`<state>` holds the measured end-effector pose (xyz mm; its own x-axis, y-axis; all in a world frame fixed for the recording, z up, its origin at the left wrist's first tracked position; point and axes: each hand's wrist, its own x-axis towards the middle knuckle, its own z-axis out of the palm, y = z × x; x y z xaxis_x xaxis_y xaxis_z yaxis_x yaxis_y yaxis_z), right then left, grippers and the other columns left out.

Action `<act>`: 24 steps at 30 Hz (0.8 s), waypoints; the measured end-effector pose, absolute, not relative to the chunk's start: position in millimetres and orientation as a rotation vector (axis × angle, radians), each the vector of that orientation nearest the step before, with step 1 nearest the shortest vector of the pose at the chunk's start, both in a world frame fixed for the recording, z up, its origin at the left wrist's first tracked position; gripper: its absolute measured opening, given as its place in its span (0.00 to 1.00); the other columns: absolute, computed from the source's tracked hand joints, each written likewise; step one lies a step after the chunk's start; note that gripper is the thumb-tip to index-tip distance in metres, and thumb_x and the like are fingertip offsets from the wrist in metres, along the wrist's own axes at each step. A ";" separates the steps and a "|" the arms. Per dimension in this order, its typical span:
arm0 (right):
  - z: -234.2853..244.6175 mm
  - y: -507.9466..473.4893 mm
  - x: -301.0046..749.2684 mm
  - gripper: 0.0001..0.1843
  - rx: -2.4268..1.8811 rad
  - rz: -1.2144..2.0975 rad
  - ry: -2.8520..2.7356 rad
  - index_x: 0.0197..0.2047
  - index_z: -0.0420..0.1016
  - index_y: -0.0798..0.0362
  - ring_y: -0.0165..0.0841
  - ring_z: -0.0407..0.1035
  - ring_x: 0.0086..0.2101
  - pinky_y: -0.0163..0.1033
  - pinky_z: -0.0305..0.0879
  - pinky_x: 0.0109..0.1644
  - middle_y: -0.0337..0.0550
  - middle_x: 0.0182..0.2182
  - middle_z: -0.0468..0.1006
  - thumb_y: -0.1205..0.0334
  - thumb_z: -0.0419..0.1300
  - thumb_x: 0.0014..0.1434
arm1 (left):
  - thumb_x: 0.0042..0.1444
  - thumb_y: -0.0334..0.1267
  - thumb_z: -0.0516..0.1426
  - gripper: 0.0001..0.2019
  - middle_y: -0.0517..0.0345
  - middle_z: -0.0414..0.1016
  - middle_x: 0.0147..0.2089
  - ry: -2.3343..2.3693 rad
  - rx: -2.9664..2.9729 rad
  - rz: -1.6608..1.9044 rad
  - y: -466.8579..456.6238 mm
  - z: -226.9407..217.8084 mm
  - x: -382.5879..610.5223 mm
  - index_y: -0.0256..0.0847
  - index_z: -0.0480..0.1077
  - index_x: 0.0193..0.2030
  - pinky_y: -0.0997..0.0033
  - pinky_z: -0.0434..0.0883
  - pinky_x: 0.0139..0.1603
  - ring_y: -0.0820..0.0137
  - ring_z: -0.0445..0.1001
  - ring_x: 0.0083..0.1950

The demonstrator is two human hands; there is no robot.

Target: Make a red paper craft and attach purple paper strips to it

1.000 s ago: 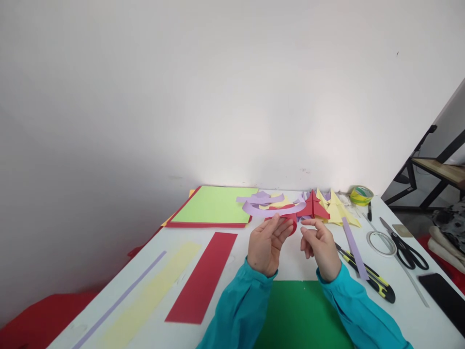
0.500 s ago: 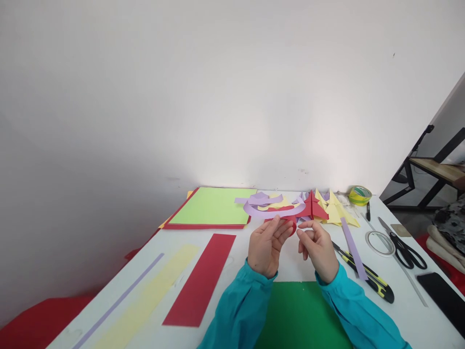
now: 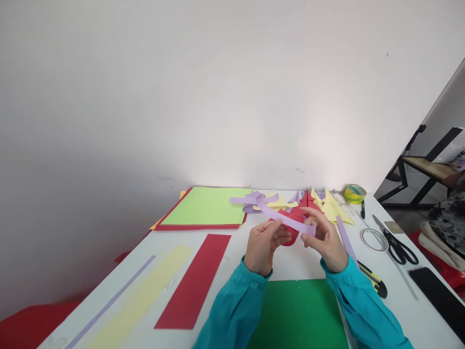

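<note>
My left hand [image 3: 264,243] pinches a long lilac paper strip [image 3: 278,216] between thumb and fingers, with a red paper piece [image 3: 288,238] just behind and below it. My right hand [image 3: 327,241] has its thumb and fingers curled around the strip's right end. The strip slants down from the paper pile to that end. Beyond the hands lie other curled lilac strips [image 3: 250,207] and folded red paper [image 3: 308,206]. Where the red piece meets my left fingers is partly hidden.
Left lie a red strip [image 3: 194,281], a pale yellow strip [image 3: 141,295] and a thin lilac strip [image 3: 112,300]. Light green sheets [image 3: 207,206] sit behind. A green mat [image 3: 298,315] lies in front. Right are a cutter [image 3: 378,283], scissors [image 3: 399,249], tape rolls [image 3: 355,194] and a black phone-like slab [image 3: 436,295].
The lilac strip has gone from a curved loop to a straighter slant. My right hand has opened wider and now meets its end. The view has shifted slightly right.
</note>
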<state>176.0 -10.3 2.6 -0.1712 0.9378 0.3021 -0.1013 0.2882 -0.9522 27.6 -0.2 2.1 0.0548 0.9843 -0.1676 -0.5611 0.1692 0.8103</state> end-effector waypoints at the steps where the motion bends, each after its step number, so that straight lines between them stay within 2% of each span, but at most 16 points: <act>1: 2.3 -10.2 177.8 0.28 -0.792 1.226 -1.485 0.53 0.64 0.48 0.27 0.65 0.25 0.34 0.63 0.27 0.35 0.27 0.69 0.63 0.65 0.47 | 0.42 0.39 0.64 0.11 0.54 0.74 0.20 0.844 0.664 1.300 0.3 3.0 26.1 0.31 0.72 0.22 0.73 0.72 0.27 0.71 0.73 0.23; 3: 0.7 -10.0 179.0 0.31 -0.745 1.352 -1.580 0.54 0.63 0.48 0.28 0.67 0.26 0.35 0.65 0.29 0.37 0.29 0.71 0.64 0.66 0.47 | 0.42 0.39 0.64 0.10 0.55 0.74 0.19 0.857 0.705 1.283 1.2 4.3 23.3 0.32 0.72 0.22 0.73 0.71 0.26 0.72 0.72 0.22; 6: -2.7 -9.3 176.3 0.28 -0.783 1.400 -1.579 0.53 0.63 0.49 0.26 0.66 0.21 0.34 0.65 0.25 0.35 0.26 0.72 0.62 0.65 0.48 | 0.42 0.39 0.63 0.11 0.54 0.73 0.18 0.863 0.797 1.245 1.7 4.4 20.3 0.32 0.71 0.20 0.73 0.69 0.24 0.71 0.71 0.20; 9: -4.3 -8.6 173.2 0.23 -0.828 1.421 -1.574 0.50 0.65 0.52 0.25 0.66 0.17 0.31 0.62 0.20 0.35 0.23 0.74 0.57 0.63 0.51 | 0.44 0.40 0.61 0.12 0.53 0.73 0.17 0.835 0.919 1.187 1.2 3.6 19.3 0.33 0.70 0.19 0.69 0.68 0.23 0.69 0.71 0.19; 13: -4.8 -7.6 171.0 0.19 -0.870 1.432 -1.529 0.44 0.67 0.55 0.26 0.67 0.15 0.29 0.56 0.18 0.36 0.20 0.75 0.52 0.60 0.53 | 0.46 0.41 0.60 0.12 0.52 0.73 0.18 0.806 1.024 1.145 0.5 1.9 20.3 0.34 0.70 0.19 0.67 0.68 0.24 0.68 0.70 0.18; 19: -6.9 -6.0 165.6 0.17 -0.938 1.399 -1.449 0.30 0.68 0.56 0.25 0.65 0.13 0.29 0.53 0.17 0.37 0.16 0.75 0.48 0.58 0.54 | 0.46 0.41 0.61 0.13 0.56 0.72 0.16 0.896 1.111 1.175 0.8 -3.6 24.5 0.35 0.69 0.17 0.70 0.69 0.25 0.70 0.71 0.20; 24: -7.7 -6.1 162.5 0.20 -0.959 1.404 -1.375 0.30 0.69 0.56 0.24 0.63 0.12 0.29 0.51 0.16 0.37 0.15 0.74 0.46 0.58 0.53 | 0.46 0.39 0.60 0.12 0.57 0.72 0.16 0.967 1.191 1.239 -1.5 -5.0 28.0 0.36 0.69 0.16 0.72 0.70 0.25 0.70 0.71 0.21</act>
